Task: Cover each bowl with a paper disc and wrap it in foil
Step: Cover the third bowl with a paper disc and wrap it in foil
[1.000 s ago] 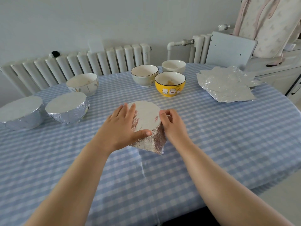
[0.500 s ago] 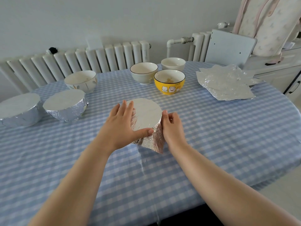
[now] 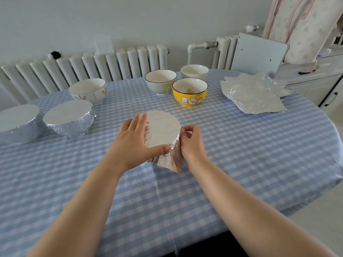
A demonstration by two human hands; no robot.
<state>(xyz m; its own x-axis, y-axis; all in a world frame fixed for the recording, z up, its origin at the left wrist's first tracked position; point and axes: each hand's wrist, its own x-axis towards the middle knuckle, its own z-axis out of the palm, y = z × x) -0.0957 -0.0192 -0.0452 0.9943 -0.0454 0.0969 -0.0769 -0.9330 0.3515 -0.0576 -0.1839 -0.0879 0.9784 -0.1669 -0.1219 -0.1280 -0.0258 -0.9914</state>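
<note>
- Bowl [image 3: 163,145] being wrapped sat near the middle of the checked tablecloth [image 3: 241,164], straight ahead of you, upright, with its paper disc [image 3: 163,127] lying flat on top and facing up.
- Foil [image 3: 172,160] was drawn up round its sides; one loose corner stuck out toward you at the lower right, resting on the cloth.
- Your left hand [image 3: 133,140] lay over the bowl's left side, fingers straight and together along the rim, thumb stretched across the near edge of the disc.
- Your right hand [image 3: 191,143] was at the bowl's right side, fingers curled, pinching the foil against the rim.
- You had open cloth on the near side, between the bowl and the table's front edge, and more to the right, out to where the cloth curved down over the table's side.
- To the left, two wrapped bowls [image 3: 70,121] stood side by side, well apart from your left hand; the outer one ran off the picture's edge.
- Behind them stood a white bowl [image 3: 87,90], uncovered.
- Beyond your bowl stood a yellow bowl [image 3: 190,91], a grey bowl [image 3: 160,81] and a small white bowl [image 3: 194,71], close together, near the far edge by the radiator [image 3: 111,65].
- At the far right, a stack of foil sheets [image 3: 254,93] lay flat, overhanging the table's edge slightly.
</note>
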